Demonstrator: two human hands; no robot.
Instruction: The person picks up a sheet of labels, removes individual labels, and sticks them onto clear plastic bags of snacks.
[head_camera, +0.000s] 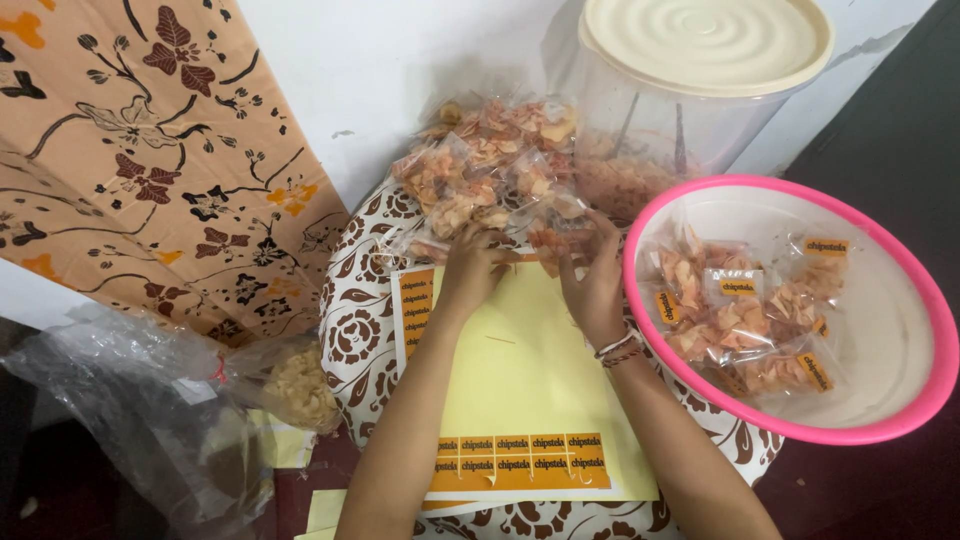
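- Head view: my left hand (468, 268) and right hand (592, 283) meet at 12 o'clock of the yellow sticker sheet (520, 370), fingers pinched together on a small chip packet (545, 245).
- Packet lies at the near edge of the heap of clear chip packets (490, 165), touching it.
- At 3 o'clock, just beside my right wrist: pink-rimmed basin (890, 425) holding labelled packets (745, 320).
- At 1 o'clock: clear tub, cream lid (705, 40).
- At 9 o'clock: plastic bag of chips (295, 385).
- Orange labels (520, 460) at the sheet's 6 o'clock edge.
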